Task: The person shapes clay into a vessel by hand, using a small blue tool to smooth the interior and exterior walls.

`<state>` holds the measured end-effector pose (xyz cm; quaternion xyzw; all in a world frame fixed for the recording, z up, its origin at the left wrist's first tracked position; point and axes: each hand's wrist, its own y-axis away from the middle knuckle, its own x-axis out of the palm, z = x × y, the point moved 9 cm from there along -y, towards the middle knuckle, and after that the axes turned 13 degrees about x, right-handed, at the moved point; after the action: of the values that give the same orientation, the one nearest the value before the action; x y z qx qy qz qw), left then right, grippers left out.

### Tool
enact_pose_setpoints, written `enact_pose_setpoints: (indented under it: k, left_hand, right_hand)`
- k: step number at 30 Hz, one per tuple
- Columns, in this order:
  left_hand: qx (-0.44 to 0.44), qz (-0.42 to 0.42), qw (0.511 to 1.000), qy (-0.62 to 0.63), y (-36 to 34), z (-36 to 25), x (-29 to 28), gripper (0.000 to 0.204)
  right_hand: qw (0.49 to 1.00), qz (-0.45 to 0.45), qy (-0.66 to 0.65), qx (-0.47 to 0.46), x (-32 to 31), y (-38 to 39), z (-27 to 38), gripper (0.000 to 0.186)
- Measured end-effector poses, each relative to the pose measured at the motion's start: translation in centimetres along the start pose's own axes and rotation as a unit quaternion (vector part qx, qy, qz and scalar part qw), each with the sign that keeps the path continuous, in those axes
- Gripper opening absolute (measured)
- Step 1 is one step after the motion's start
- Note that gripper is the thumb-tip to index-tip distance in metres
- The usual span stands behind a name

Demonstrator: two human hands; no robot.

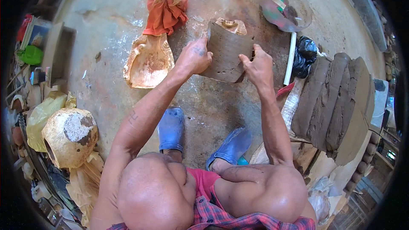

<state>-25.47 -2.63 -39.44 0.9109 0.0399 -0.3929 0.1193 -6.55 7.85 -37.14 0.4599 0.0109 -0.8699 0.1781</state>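
Between my two hands is a flat slab of dark grey-brown wet clay (228, 55), held up by its left and right edges. My left hand (196, 56) is closed on its left edge. On the opposite edge, my right hand (257, 64) grips with the thumb on the near face. Behind the slab shows the top of a pale plaster mold piece (232, 25); the rest of it is hidden. A second hollow plaster mold (150, 64) lies face up on the floor, left of my left hand. An orange cloth bundle (167, 10) touches its far end.
At right stands a thick stack of clay slabs (330, 98) on a board. A black plastic bag (306, 55), a white pipe (290, 59) and a clear round basin (286, 6) lie beyond it. A rounded plaster form (70, 136) sits at left. Blue clogs (171, 127) are on my feet.
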Motion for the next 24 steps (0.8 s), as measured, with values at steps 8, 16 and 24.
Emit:
enact_pose_setpoints:
  k: [8,16,24]
  left_hand:
    - [0.071,-0.003,0.994,-0.083,-1.0,-0.4,-0.5,0.045]
    - [0.065,0.026,0.986,-0.15,-1.7,-1.0,-1.6,0.047]
    - [0.019,-0.068,0.997,-0.026,-4.0,4.1,-2.6,0.073]
  right_hand:
    - [1.0,-0.008,-0.021,0.008,0.7,1.4,0.5,0.041]
    - [1.0,-0.011,-0.006,0.027,1.0,1.1,-0.5,0.046]
    - [0.995,-0.003,-0.051,0.087,1.4,0.9,-1.5,0.05]
